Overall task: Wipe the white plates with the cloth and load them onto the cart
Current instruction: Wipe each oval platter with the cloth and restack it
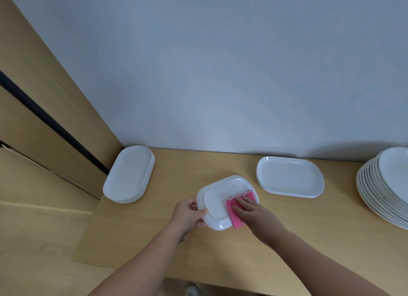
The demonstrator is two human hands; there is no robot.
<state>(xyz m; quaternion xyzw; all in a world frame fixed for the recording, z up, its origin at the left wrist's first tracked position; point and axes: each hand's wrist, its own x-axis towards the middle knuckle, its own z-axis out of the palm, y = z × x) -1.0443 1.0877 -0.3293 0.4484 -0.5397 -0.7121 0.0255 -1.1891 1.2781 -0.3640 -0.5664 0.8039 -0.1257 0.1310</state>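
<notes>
1. Head view: the left grip point(189, 216) curls round the left rim of a glossy white rounded-rectangular plate point(217, 204), thumb on top.
2. The right grip point(249, 209) lies flat with fingers straight, pressing a pink cloth point(235, 214) onto that plate's right edge.
3. The plate is over the light wooden counter point(198, 163).
4. A low stack of white oval plates point(129, 174) sits to the left, a white oblong platter point(289, 176) behind right, and a taller plate stack point(384, 185) far right.
</notes>
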